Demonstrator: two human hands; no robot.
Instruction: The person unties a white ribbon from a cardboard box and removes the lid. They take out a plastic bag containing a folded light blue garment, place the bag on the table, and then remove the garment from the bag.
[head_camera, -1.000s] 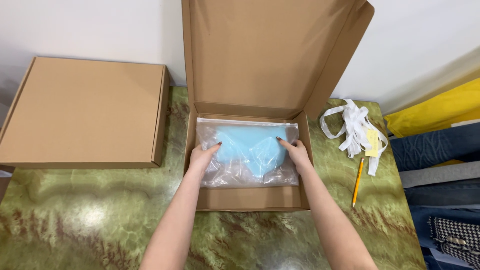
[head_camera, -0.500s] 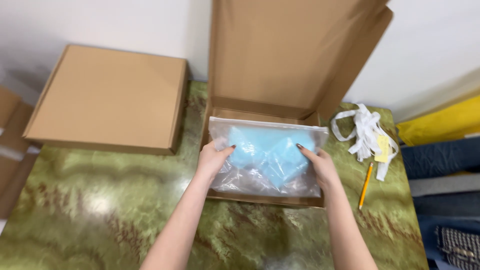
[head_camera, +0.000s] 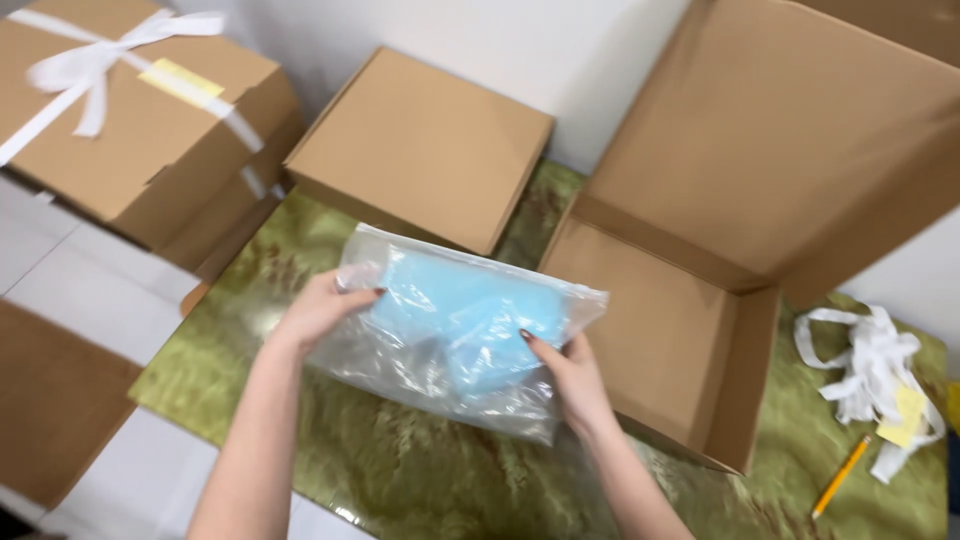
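Clear plastic bag of blue fabric was gripped by left hand and right hand, already out of the open carton, not yet set down.

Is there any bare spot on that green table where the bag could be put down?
The green table is bare in front, under and below the clear bag that the left hand and right hand hold. The open box is empty inside. It is crowded behind by the closed box, and at right by the white ribbon and pencil.
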